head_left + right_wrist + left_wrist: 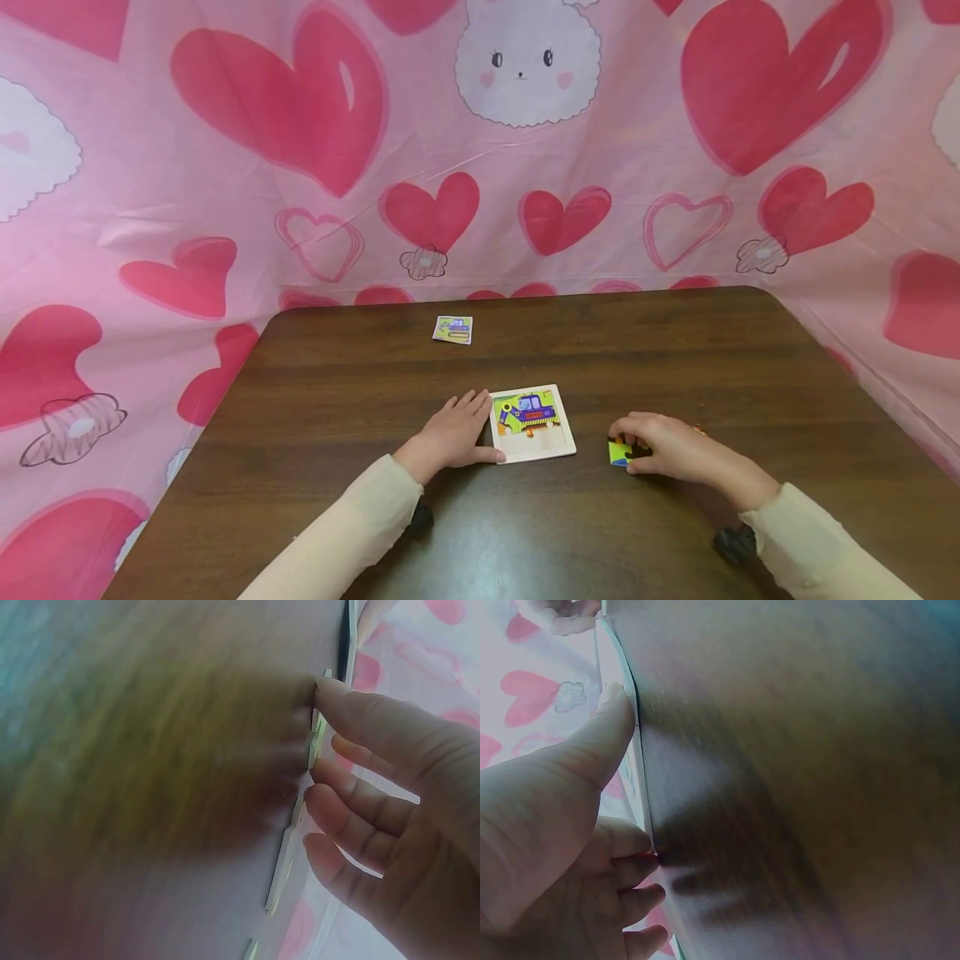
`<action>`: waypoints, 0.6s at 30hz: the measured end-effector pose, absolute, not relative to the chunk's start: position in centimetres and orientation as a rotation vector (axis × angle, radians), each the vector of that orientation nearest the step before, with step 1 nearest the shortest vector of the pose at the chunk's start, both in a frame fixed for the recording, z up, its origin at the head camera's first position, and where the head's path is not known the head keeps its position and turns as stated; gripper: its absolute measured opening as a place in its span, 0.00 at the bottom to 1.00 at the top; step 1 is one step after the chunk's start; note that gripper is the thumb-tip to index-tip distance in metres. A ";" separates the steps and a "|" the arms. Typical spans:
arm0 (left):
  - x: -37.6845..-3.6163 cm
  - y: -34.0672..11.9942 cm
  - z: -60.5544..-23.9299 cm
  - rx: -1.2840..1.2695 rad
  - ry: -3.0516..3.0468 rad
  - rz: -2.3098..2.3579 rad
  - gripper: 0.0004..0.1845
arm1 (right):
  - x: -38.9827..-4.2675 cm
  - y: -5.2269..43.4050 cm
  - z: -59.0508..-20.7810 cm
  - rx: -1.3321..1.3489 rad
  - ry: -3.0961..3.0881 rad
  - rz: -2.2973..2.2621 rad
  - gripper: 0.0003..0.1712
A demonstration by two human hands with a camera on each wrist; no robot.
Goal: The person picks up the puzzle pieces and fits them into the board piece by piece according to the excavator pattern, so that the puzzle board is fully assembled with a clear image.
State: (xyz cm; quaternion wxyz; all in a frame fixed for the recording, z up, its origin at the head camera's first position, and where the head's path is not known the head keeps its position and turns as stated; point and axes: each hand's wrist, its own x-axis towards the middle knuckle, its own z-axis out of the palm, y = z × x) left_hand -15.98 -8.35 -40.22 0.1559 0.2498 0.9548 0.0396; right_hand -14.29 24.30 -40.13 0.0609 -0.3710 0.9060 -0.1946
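While the left side of the puzzle board is attended by a hand, the board itself lies flat near the middle of the tabletop, about midway between its left and right edges. White rim; inside, a purple digger picture on green fills the upper part, the strip along the bottom showing pale and bare.

Left hand: spread, fingers straight and pointing to the board's upper left corner, thumb out at the lower left corner, touching the rim.

Right hand: pinching a puzzle piece, green-yellow with blue and black, between thumb and fingertips. Piece is right of the board, well apart from it, at or close to the tabletop; cannot tell whether it is lifted. From the right wrist, another flat piece shows below the other fingers, and a further sliver beyond that, mostly cut off by the frame. An orange bit peeks out behind the right wrist.

Card with a similar digger: near the tabletop's far edge, left of its middle.

Cream sleeves on both arms, dark devices under the wrists. Past the far edge, a pink cloth with red hearts and a white fluffy animal face.
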 end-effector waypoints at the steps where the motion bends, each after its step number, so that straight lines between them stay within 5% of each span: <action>1: -16.0 -8.4 -40.2 0.722 2.736 0.106 0.49 | -14.3 24.3 -40.2 -1.129 2.743 -0.590 0.20; 18: -15.9 -8.3 -40.1 0.732 2.742 0.070 0.49 | -14.6 23.8 -40.1 -1.061 2.761 -0.635 0.20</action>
